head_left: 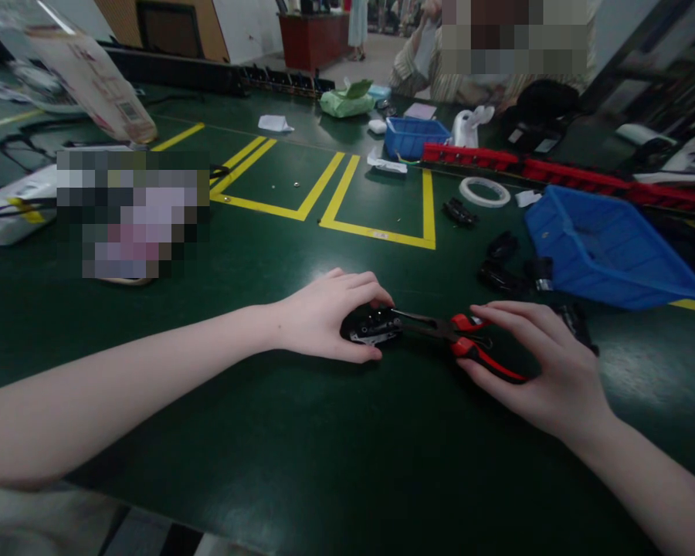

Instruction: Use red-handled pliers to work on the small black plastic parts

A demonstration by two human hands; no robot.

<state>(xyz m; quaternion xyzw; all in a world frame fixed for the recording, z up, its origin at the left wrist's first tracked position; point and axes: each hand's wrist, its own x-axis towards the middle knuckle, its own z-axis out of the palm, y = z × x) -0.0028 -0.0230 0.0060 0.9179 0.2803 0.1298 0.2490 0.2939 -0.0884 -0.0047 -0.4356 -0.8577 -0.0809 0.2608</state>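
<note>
My left hand [341, 316] is closed around a small black device part [376, 324] with a silvery strip along its lower side, held low over the green table [301, 448]. In my right hand [550, 363] is a pair of needle-nose pliers [466, 336] with red and black handles. The jaws point left and their tips meet the right end of the black part. Whether the tips grip anything there cannot be made out.
Several dark parts [501, 274] lie right of centre beside a blue bin [614, 239]. Behind them are a tape roll [485, 191], a red rail [527, 166] and a smaller blue bin [414, 137]. A blurred-out phone [144, 224] lies left. Someone sits across the table.
</note>
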